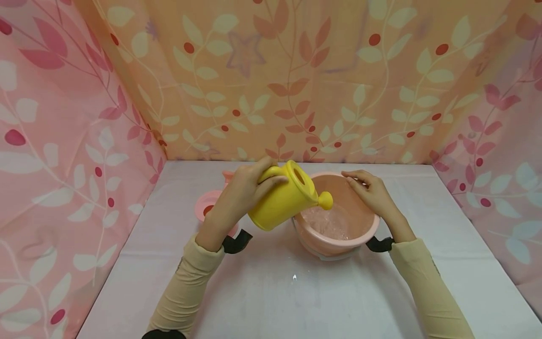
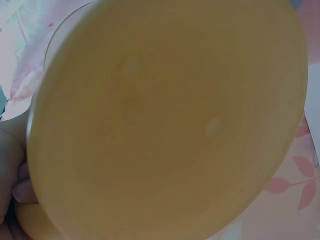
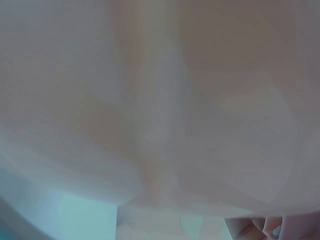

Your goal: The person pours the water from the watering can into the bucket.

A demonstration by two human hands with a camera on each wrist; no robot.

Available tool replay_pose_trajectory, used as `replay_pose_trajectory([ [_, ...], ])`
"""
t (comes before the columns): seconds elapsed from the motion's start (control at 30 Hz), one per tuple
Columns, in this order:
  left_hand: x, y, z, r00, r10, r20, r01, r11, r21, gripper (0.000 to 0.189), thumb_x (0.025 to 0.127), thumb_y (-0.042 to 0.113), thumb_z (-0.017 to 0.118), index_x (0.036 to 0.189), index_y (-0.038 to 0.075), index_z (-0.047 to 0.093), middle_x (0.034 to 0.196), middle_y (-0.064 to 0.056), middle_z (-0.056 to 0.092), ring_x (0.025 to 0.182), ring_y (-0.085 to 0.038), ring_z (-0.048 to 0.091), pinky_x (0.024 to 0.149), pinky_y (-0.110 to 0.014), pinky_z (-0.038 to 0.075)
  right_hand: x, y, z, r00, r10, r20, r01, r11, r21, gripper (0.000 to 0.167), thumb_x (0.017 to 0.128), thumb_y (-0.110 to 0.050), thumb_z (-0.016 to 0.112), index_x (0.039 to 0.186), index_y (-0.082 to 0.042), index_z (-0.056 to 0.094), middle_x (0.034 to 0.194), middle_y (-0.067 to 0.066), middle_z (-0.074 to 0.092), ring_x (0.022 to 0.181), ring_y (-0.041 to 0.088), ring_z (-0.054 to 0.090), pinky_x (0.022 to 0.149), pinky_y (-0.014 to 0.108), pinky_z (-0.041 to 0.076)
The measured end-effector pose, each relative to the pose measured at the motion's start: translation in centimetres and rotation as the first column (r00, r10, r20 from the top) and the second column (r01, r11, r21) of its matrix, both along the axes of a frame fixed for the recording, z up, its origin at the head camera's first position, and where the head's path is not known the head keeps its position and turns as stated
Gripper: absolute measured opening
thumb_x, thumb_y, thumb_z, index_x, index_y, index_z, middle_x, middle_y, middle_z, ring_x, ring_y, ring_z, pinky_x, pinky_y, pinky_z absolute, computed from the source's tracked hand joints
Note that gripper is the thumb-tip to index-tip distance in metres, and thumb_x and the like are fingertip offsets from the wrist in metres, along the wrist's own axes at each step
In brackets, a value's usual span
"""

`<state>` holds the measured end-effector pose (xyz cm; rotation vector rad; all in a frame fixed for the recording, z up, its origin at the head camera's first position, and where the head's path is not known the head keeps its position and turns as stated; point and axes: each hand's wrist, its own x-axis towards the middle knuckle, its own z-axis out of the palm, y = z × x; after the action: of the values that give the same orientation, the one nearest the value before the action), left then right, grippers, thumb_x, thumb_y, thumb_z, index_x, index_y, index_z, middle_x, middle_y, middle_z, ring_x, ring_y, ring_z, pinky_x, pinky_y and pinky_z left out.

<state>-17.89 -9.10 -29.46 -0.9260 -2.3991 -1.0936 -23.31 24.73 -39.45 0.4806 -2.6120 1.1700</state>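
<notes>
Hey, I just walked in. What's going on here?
A person is tipping a yellow watering can with the left hand, its spout over a pink basin. The right hand holds the basin at its rim. There is water in the basin, though I can't make out a stream from the spout. A pink item sits partly hidden behind the left arm.
</notes>
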Motion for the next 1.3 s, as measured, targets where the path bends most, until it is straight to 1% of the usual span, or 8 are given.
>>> replay_pose_trajectory([
  [0.2, -0.1, 0.0, -0.1, 1.000, -0.003, -0.010, 0.003, 1.000, 0.003, 0.022, 0.086, 0.034, 0.064, 0.088, 0.016, 0.051, 0.067, 0.004, 0.047, 0.058, -0.009, 0.046, 0.053, -0.023, 0.042, 0.0, 0.0, -0.1, 0.999, 0.019, -0.030, -0.019, 1.000, -0.004, 0.028, 0.094, -0.016, 0.056, 0.120, -0.008, 0.062, 0.116, 0.010, 0.062, 0.096, 0.006, 0.054, 0.076, 0.010, 0.042],
  [0.37, 0.0, 0.0, -0.1, 1.000, -0.004, -0.018, 0.004, 1.000, 0.004, 0.022, 0.086, 0.033, 0.065, 0.088, 0.016, 0.052, 0.068, 0.004, 0.047, 0.058, -0.009, 0.046, 0.053, -0.022, 0.042, 0.0, 0.0, -0.1, 1.000, 0.008, -0.019, -0.008, 1.000, 0.007, 0.028, 0.094, -0.020, 0.055, 0.120, -0.010, 0.062, 0.116, 0.009, 0.062, 0.097, 0.008, 0.055, 0.077, 0.010, 0.042],
  [0.67, -0.1, 0.0, -0.1, 1.000, 0.002, -0.028, -0.003, 1.000, -0.008, 0.022, 0.086, 0.033, 0.065, 0.088, 0.015, 0.052, 0.068, 0.004, 0.048, 0.057, -0.009, 0.046, 0.053, -0.022, 0.042, 0.1, 0.0, 0.1, 1.000, -0.009, -0.003, 0.009, 1.000, 0.003, 0.028, 0.094, -0.025, 0.056, 0.119, -0.016, 0.063, 0.115, 0.001, 0.062, 0.095, 0.000, 0.053, 0.076, 0.009, 0.042],
  [1.17, 0.1, 0.0, 0.0, 1.000, 0.000, -0.024, 0.001, 1.000, 0.002, 0.022, 0.086, 0.033, 0.065, 0.088, 0.015, 0.052, 0.068, 0.004, 0.047, 0.058, -0.009, 0.046, 0.053, -0.022, 0.042, 0.1, 0.0, 0.1, 1.000, 0.001, 0.004, -0.001, 1.000, -0.003, 0.029, 0.094, -0.025, 0.055, 0.120, -0.016, 0.062, 0.116, 0.001, 0.062, 0.095, -0.003, 0.052, 0.076, 0.009, 0.042],
  [1.23, 0.1, 0.0, 0.0, 1.000, 0.000, -0.026, 0.000, 1.000, 0.001, 0.022, 0.086, 0.032, 0.065, 0.087, 0.015, 0.052, 0.068, 0.005, 0.047, 0.058, -0.008, 0.046, 0.053, -0.022, 0.042, 0.7, -0.5, 0.8, 1.000, 0.005, -0.003, -0.005, 1.000, 0.004, 0.028, 0.095, -0.020, 0.055, 0.120, -0.010, 0.062, 0.116, 0.007, 0.062, 0.096, 0.003, 0.053, 0.076, 0.008, 0.041],
  [1.3, 0.1, 0.0, 0.0, 1.000, -0.003, -0.023, 0.003, 1.000, 0.002, 0.022, 0.086, 0.032, 0.065, 0.087, 0.015, 0.052, 0.068, 0.005, 0.047, 0.058, -0.008, 0.046, 0.053, -0.022, 0.042, 0.8, -0.7, 1.1, 1.000, 0.011, -0.010, -0.011, 1.000, 0.007, 0.028, 0.095, -0.016, 0.054, 0.120, -0.007, 0.061, 0.116, 0.010, 0.062, 0.098, 0.010, 0.055, 0.076, 0.008, 0.041],
])
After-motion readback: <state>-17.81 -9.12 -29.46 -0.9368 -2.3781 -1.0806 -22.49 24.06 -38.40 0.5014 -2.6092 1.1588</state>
